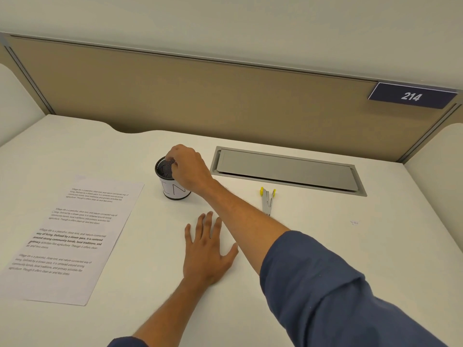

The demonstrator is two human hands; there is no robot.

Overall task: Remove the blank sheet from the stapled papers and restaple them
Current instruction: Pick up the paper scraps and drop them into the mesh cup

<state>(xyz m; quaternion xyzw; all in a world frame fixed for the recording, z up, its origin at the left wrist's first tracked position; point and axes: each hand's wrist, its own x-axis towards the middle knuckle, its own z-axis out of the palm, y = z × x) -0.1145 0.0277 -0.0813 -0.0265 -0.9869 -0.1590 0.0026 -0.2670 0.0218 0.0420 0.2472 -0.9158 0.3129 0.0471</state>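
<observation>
Flat on the worktop [313,229], left hand [208,254] lies with fingers spread; beyond it, right hand [189,166] curls fingers into the cup [172,182], grasp unclear; papers [67,236] lie further left.

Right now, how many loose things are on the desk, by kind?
Papers: 1 stack
Mesh cup: 1
Staple remover: 1
Total: 3
</observation>
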